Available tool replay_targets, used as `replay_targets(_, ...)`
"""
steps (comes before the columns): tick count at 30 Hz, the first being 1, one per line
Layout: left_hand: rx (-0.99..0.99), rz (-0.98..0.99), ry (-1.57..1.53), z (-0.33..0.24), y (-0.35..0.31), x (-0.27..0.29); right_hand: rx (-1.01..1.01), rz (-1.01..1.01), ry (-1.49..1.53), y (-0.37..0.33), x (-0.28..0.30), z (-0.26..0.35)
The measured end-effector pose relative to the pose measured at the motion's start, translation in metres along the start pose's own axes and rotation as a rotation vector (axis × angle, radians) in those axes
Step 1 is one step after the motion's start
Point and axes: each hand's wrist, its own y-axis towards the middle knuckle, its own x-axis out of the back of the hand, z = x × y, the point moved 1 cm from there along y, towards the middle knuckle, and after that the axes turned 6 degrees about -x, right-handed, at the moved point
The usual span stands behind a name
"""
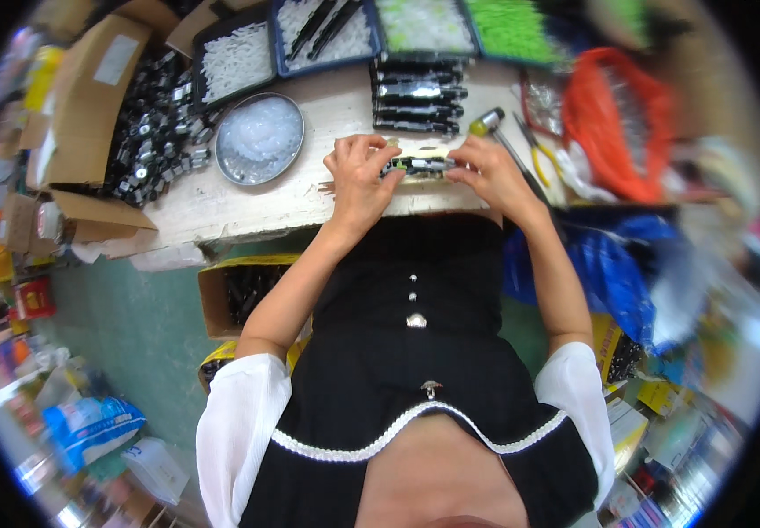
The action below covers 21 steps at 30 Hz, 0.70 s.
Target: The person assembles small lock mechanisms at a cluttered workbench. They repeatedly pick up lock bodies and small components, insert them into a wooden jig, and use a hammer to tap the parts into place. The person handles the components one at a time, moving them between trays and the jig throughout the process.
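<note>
Both forearms reach up from the lower edge, elbows out, wrists bent inward so the hands meet at the near edge of the worktable. Left hand: fingers curled, tips pinching the left end of a small dark oblong part. Right hand: fingers closed on the part's right end, thumb underneath. The part lies level between the two hands, just above the table edge; whether it rests on the wood, cannot tell.

Just beyond the hands, a row of similar black parts lies stacked side by side. Left of them a round metal dish holds pale translucent pieces. A small hammer and yellow-handled pliers lie near the right hand.

Hard to make out: the held part's detail is blurred, and its ends are covered by the fingertips. A cardboard box of dark metal pieces at far left is bent by the lens. The blue trays along the top edge are cut off. The heap of orange material at right is smeared; kind unclear.
</note>
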Motion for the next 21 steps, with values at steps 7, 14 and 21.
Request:
replay_targets(7,0.083,0.028,-0.026,0.005,0.001,-0.006,0.054,0.042,-0.126,0.013,-0.003,0.005)
replay_targets(14,0.123,0.039,-0.049,0.006,0.001,-0.007,0.057,0.136,-0.144,0.022,-0.004,0.011)
replay_targets(21,0.147,0.044,-0.124,0.006,0.001,-0.007,0.029,0.167,-0.136,0.025,-0.009,0.008)
